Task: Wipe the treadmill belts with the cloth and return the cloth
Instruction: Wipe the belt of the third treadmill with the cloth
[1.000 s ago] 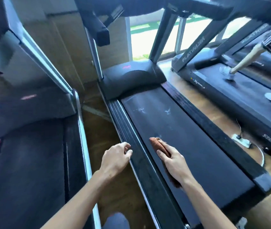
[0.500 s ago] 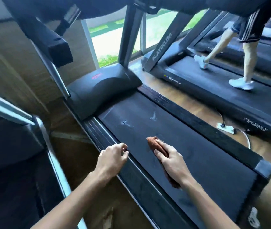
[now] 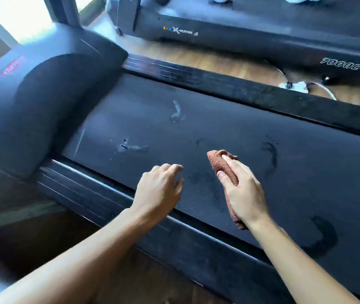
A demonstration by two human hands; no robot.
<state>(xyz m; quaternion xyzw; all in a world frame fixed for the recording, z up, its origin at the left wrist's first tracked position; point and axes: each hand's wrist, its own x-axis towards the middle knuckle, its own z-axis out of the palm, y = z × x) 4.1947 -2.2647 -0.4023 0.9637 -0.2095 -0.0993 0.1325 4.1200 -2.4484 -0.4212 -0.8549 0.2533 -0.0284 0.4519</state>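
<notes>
The black treadmill belt [image 3: 218, 119] runs across the middle of the view and carries two whitish smears [image 3: 176, 111] and dark damp streaks [image 3: 271, 154]. A folded reddish-brown cloth [image 3: 218, 164] lies on the belt under my right hand [image 3: 245, 194], which presses it down with the fingers laid along its top. My left hand [image 3: 159, 189] rests beside it on the belt's near edge, fingers loosely bent and holding nothing. A hand's width separates the two hands.
The grey motor cover [image 3: 42, 95] rises at the belt's left end. Ribbed side rails [image 3: 108, 198] border the belt. Across a strip of wooden floor with a white plug and cable [image 3: 295, 85] stands a second treadmill [image 3: 262, 36], where someone's shoes show.
The view has swung down and closer to the belt. My left hand moved from the side rail onto the belt edge. My right hand stays on the cloth.
</notes>
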